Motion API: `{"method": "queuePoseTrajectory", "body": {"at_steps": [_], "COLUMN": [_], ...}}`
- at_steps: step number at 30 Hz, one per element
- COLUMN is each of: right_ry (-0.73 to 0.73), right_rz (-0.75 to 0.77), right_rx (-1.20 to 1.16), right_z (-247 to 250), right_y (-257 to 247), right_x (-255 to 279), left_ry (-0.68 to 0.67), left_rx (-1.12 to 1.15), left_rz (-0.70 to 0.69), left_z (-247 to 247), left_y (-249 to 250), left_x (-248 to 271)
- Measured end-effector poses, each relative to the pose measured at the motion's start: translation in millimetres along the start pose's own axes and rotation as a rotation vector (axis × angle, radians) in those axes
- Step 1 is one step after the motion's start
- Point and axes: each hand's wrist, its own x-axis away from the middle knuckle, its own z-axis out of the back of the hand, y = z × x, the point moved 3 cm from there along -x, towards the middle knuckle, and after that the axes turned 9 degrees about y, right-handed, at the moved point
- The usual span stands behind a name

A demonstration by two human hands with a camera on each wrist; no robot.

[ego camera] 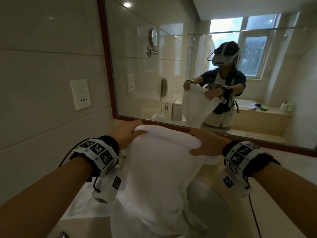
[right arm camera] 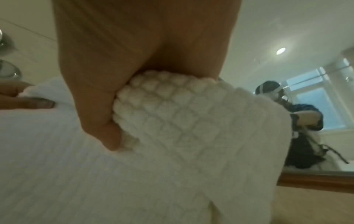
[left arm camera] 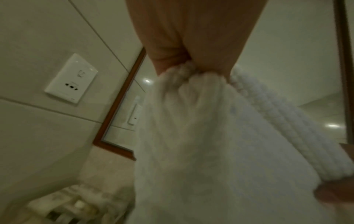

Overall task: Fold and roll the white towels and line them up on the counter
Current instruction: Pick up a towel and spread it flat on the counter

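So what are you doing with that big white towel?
A person is holding a white towel up in front of the bathroom mirror. The left hand grips one top corner and the right hand grips the other, so the towel hangs down over the counter and the sink. It is not rolled yet. Another white towel lies on the counter below the left arm.
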Motion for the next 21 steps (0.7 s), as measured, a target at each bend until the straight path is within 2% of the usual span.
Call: {"method": "queuePoseTrajectory", "body": {"at_steps": [3, 7, 9, 11, 14, 17, 21], "right_ry": [0.043, 0.191, 0.298, 0.398, 0.507, 0.552, 0.590], "right_rz": [-0.033, -0.026, -0.010, -0.006, -0.078, -0.180, -0.322], "right_rx": [0.021, 0.003, 0.039, 0.087, 0.165, 0.214, 0.260], "right_z": [11, 38, 60, 87, 129, 159, 177], "right_y": [9, 13, 9, 5, 6, 12, 18], "right_x": [24, 62, 84, 108, 151, 206, 283], "left_ry": [-0.071, -0.260, -0.268, -0.238, -0.165, -0.101, -0.136], "left_rx": [0.025, -0.340, -0.391, -0.362, -0.289, -0.087, 0.094], "left_rz": [-0.015, -0.094, -0.177, -0.196, -0.252, -0.363, -0.473], "left_z": [-4, -5, -2, 6, 19, 20, 4], "left_y": [22, 54, 72, 93, 133, 169, 218], "left_x": [6, 22, 26, 26, 31, 43, 65]}}
